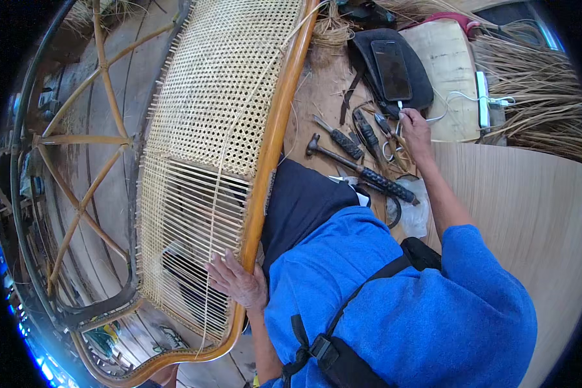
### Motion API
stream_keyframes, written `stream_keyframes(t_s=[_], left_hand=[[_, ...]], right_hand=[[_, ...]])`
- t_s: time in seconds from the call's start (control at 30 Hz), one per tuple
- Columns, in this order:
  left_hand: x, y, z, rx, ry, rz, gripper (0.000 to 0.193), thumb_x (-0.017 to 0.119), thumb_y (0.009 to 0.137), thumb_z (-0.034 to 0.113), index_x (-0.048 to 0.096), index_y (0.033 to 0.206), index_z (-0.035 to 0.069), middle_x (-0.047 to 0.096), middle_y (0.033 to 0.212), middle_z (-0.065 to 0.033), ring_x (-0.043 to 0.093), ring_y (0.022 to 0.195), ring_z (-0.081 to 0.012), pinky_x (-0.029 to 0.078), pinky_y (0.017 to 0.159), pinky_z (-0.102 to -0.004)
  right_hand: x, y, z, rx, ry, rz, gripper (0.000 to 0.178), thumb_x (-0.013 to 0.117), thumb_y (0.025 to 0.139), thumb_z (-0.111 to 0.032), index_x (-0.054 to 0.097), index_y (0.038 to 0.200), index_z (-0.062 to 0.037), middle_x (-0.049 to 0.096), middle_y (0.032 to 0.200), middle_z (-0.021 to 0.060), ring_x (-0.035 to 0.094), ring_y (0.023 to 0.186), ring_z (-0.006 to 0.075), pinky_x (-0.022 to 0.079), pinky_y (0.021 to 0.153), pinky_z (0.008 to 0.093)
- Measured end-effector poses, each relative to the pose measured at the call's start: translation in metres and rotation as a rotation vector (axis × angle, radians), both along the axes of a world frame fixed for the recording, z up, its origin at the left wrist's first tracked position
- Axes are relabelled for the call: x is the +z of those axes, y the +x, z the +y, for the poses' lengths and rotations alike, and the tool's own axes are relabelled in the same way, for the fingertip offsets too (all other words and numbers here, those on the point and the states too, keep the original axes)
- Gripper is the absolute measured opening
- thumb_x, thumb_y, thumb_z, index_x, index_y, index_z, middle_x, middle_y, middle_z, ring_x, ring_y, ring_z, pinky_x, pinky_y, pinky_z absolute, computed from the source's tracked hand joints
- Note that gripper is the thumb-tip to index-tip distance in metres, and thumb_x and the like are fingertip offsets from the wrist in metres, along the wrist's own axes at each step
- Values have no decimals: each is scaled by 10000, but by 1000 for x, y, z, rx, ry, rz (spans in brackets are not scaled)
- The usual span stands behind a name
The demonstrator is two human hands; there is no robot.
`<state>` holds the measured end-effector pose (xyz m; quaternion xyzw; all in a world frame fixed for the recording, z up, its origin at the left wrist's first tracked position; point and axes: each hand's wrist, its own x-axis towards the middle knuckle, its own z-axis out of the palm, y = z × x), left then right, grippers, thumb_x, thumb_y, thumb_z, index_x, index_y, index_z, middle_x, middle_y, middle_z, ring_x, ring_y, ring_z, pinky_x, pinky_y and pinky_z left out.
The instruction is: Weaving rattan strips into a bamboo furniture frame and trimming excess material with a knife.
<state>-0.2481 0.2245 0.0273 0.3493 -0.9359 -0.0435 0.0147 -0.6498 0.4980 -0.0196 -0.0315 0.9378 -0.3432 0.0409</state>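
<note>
A curved chair frame with a polished wooden rail lies across my lap. Woven cane webbing fills its upper part; lower down, only parallel cane strands span the gap. My left hand rests at the rail, fingers spread over the strands, with a long loose cane strand running beneath them. Over on the right, my right hand is closed in a pinch beside the tools and the phone's white cable; what its fingertips hold is hidden. Close to it lie scissors and pliers.
A hammer with a wrapped handle lies among the tools. A dark phone rests on a black pouch. Behind are a white power bank and bundled cane strips. Crossed rattan poles stand at left.
</note>
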Motion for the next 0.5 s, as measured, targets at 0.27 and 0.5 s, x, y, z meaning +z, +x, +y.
stream_keyframes(t_s=[0.27,0.5], left_hand=[[-1,-1,-4,-20,-2,14,870,729,687,216,241,1399,112,205,1457,-176,122,1361,-413,103,1043,-606],[0,-1,-4,-7,-14,0,895,733,666,220,236,1401,108,213,1453,-183,127,1353,-429,102,1046,-600]], right_hand=[[-9,45,-13,479,165,71,156,581,793,-66,614,944,-77,579,863,140,561,860,321,452,752,385],[-2,85,-37,524,407,-95,176,509,855,-164,603,971,-72,575,876,172,577,853,362,462,732,432]])
